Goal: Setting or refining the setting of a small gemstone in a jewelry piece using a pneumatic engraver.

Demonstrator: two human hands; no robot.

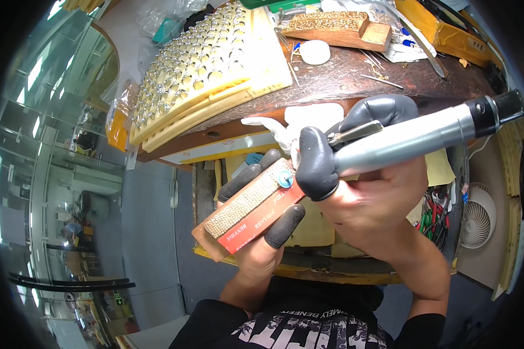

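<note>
Rotary handpiece (pixel 413 138): smooth brushed metal barrel with matt black end, held between fingertips capped in matt black rubber (pixel 315 163). Block (pixel 247 212) under the left hand (pixel 261 232) fingers: rough woven abrasive strip beside glossy red paper label, brown wooden base. Small blue plastic disc (pixel 284 179) at the capped thumb tip.

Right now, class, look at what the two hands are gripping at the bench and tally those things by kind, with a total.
Rotary handpiece, silver, in the right hand: 1
Wooden block with abrasive strip and red label, in the left hand: 1
Small blue wheel at the tool tip, against the block: 1
Total: 3
</note>
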